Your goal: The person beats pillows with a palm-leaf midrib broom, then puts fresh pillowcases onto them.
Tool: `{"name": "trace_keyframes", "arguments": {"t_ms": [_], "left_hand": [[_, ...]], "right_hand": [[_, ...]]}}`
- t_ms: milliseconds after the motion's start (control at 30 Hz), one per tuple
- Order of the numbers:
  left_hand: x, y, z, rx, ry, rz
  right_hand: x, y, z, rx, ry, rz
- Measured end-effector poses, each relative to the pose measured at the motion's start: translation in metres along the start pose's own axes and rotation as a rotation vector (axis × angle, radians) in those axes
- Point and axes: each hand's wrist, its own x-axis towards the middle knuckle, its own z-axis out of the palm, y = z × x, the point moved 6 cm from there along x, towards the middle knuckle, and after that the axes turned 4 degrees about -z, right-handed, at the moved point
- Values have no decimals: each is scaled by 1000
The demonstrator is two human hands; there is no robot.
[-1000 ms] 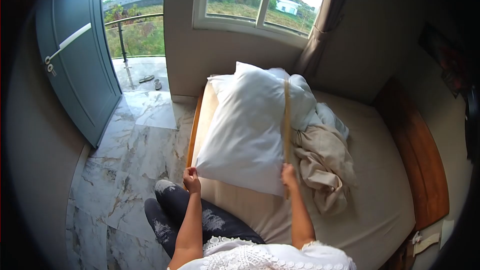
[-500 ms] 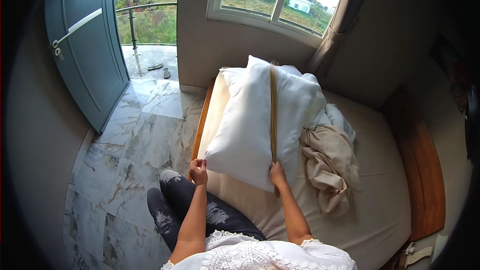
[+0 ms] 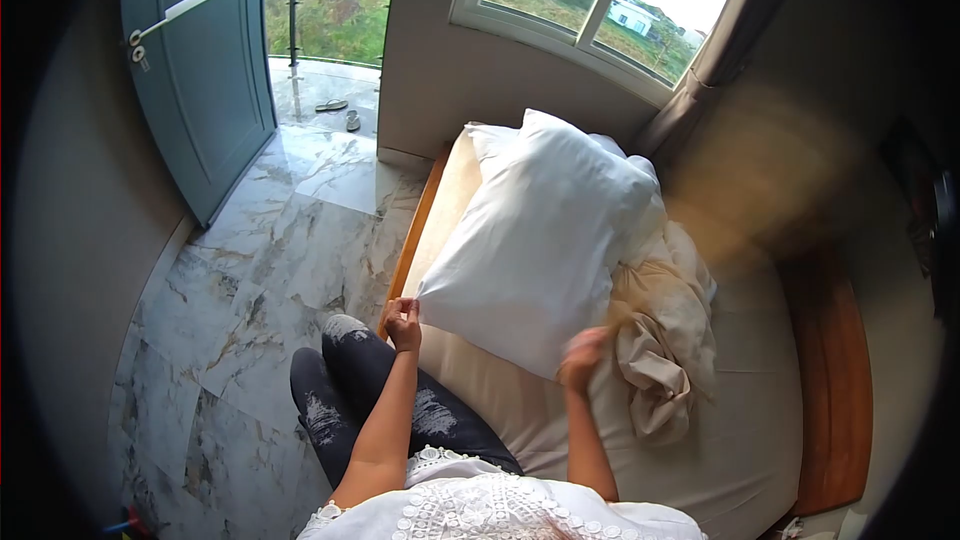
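Note:
A large white pillow lies on the bed. My left hand is closed in a pinch on its near left corner. To the right of the pillow's near edge, my right hand is closed round a stick broom, and motion smears the fingers. The broom's thin bristles show only as a wide tan blur fanning up and right, away from the pillow. A crumpled beige sheet lies just right of my right hand.
The bed has a beige cover and a wooden headboard on the right. A window and a tied curtain are beyond it. Left are a marble floor, an open grey-blue door and a balcony with slippers.
The stick broom has lifted off the pillow and swung right, and my right hand has moved right with it. My left hand still pinches the corner. The view has shifted slightly.

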Motion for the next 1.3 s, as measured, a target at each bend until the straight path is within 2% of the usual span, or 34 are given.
{"name": "trace_keyframes", "arguments": {"t_ms": [67, 100, 133, 167, 200, 233, 300, 333, 367, 433, 467, 500, 533, 567, 600, 633, 667, 700, 733, 800, 867, 900, 967, 1000, 1033, 1067, 1100, 1133, 1167, 1200, 1233, 1267, 1300], "left_hand": [[-5, -6, -3, -1, 8, -37], [0, -8, -2, -7, 12, -45], [4, -18, 2, -43, -5, -136], [3, -25, 4, -52, 10, -118], [0, -15, 2, -52, 6, -102], [0, -6, 1, -59, 2, -79], [-1, -7, 1, -111, -6, -154], [-2, -11, 2, -174, -11, -195], [-1, -14, 1, -235, -10, -235], [0, -14, -1, -212, -5, -206], [0, -16, -1, -214, -1, -188], [0, -16, 0, -216, 3, -172], [-1, -10, -3, -190, 4, -167], [-1, -10, -3, -181, 9, -169], [-2, -11, -3, -170, 9, -171], [-1, -13, -3, -160, 5, -166], [1, -43, 8, -329, 0, -263], [6, -35, 11, -354, 0, -253], [2, -28, 8, -358, -16, -257], [1, -29, 9, -335, -53, -255], [-1, -30, 11, -408, -91, -336], [-2, -28, 10, -446, -104, -373], [-2, -24, 9, -548, -120, -390], [-2, -28, 9, -577, -125, -395], [-1, -31, 8, -605, -130, -398], [-2, -30, 7, -607, -160, -397], [0, -34, 4, -642, -73, -400], [0, -40, 3, -675, 6, -405], [1, -48, 4, -706, 78, -406], [4, -60, 1, -551, 93, -457], [14, -49, 5, -481, 128, -362], [11, -39, 0, -386, 144, -286], [4, -28, -6, -284, 139, -207]], "right_hand": [[-55, -23, 21, -135, -744, 511], [-74, -19, 27, -74, -787, 571], [-41, -7, 16, 246, -717, 683], [-15, 1, -11, 566, -653, 811], [49, -30, -48, 465, -482, 786], [81, -35, -67, 655, -291, 925], [145, -54, -125, 796, 118, 692], [167, -70, -148, 762, 329, 528], [175, -81, -161, 778, 557, 449], [155, -90, -151, 704, 838, 236], [130, -81, -121, 553, 788, 197], [80, -63, -86, 369, 663, 496], [46, -65, -45, 268, 257, 282], [-36, -29, 11, 37, -644, 395], [-87, -35, 25, -47, -1016, 506], [-84, -40, 14, 150, -975, 729], [-50, -55, -4, 348, -912, 926], [-18, -66, -20, 549, -853, 1117], [21, -71, -39, 639, -693, 986], [90, -84, -83, 752, -318, 884], [142, -100, -120, 895, 86, 664], [155, -106, -134, 946, 290, 530], [138, -111, -129, 887, 587, 411], [113, -113, -105, 786, 579, 331], [66, -105, -76, 751, 463, 476], [12, -89, -48, 456, 83, 228], [-16, -113, -24, 169, -509, 221], [-87, -91, -2, 18, -1087, 406], [-85, -94, -9, 122, -1056, 524], [-76, -92, -18, 226, -1012, 629], [-55, -89, -29, 332, -969, 720], [-9, -90, -46, 423, -818, 622], [30, -90, -67, 279, -620, 342]]}}
